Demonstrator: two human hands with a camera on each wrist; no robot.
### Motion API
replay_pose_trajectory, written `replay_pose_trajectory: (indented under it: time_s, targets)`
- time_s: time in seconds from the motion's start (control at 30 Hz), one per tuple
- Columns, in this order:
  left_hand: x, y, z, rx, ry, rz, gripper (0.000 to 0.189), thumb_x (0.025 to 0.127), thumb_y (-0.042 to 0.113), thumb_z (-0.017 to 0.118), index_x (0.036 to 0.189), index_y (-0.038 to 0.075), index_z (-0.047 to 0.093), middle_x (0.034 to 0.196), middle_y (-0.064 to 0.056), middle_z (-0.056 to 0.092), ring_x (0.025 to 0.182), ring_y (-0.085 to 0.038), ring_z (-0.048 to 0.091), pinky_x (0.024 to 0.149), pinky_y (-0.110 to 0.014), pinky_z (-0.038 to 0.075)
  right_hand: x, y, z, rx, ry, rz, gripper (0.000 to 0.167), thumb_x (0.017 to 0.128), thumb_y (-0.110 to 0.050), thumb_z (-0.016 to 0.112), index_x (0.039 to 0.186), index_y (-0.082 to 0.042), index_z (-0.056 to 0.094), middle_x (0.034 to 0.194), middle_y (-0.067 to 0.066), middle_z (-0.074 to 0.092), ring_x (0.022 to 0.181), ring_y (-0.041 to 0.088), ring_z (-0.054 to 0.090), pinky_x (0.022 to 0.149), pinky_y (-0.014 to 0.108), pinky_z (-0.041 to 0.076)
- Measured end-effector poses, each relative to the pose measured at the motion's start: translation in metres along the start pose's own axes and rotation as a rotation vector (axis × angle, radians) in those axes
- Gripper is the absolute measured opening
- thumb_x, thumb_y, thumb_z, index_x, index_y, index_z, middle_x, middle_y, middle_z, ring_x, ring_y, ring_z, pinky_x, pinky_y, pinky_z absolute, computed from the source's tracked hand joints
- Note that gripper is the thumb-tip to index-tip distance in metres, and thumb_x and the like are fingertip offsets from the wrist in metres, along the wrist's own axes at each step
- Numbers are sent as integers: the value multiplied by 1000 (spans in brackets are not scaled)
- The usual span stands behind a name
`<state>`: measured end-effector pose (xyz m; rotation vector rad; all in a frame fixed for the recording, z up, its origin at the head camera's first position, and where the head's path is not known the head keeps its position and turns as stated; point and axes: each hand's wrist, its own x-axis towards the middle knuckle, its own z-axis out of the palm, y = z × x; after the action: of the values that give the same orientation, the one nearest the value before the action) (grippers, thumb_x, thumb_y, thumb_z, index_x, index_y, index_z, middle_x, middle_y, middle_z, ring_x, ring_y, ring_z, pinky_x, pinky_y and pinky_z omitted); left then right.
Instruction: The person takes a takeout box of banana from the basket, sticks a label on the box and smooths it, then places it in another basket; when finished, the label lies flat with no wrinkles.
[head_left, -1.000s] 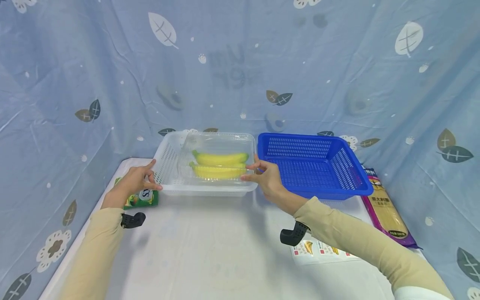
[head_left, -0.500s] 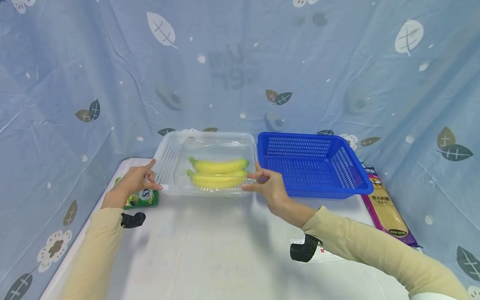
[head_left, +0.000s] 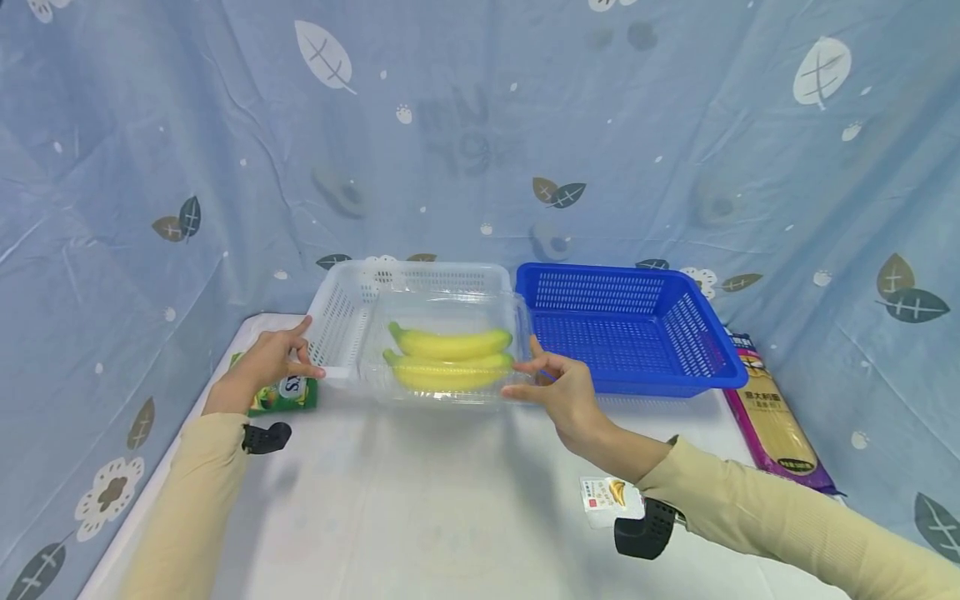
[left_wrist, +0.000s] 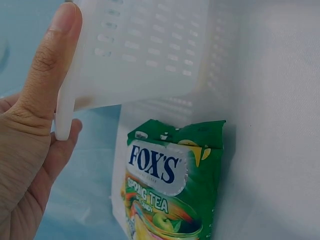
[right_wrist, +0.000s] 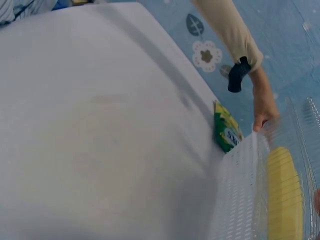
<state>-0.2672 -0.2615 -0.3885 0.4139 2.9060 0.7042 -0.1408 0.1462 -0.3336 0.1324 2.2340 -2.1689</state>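
My left hand point(head_left: 268, 364) grips the left rim of a white perforated basket point(head_left: 341, 312); in the left wrist view the thumb point(left_wrist: 47, 70) lies along one side of that rim, fingers on the other. With thumb and fingers my right hand point(head_left: 564, 392) pinches the right edge of a clear plastic box point(head_left: 450, 304). Two yellow bananas point(head_left: 452, 343) with green ends lie inside the box. It is raised over the front right part of the white basket, slightly overlapping its front rim. The right wrist view shows only a sliver of the right hand at its edge.
A blue perforated basket point(head_left: 622, 333) stands right of the white one. Beyond it lies a purple noodle packet point(head_left: 776, 408). A green FOX'S candy bag point(left_wrist: 170, 185) lies below the left hand. A banana-printed label sheet point(head_left: 603, 498) is near the right wrist.
My right hand has drawn the clear box with the bananas toward me and a little to the right, up out of the white basket. The left hand has stayed on the rim.
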Motion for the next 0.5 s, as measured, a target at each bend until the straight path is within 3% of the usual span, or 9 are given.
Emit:
replay_pose_trajectory:
  time_s: [0.33,0.5]
  targets:
    - [1,-2,-1,6,3,26,37,72,35,82,66,10,55,154,-23,18,56,-18,32,62,-33,37,-27,2,-7,-18,-15,36,25,73,6,78,95,4,65,150,6,37,141,25,27,107,37,32]
    - [2,-4,0,-7,5,34,37,71,37,82,65,10,57,153,-24,18,55,-17,31,61,-32,38,-39,6,-4,7,-5,65,29,71,9,78,96,7,65,149,4,39,135,30,37,100,33,40]
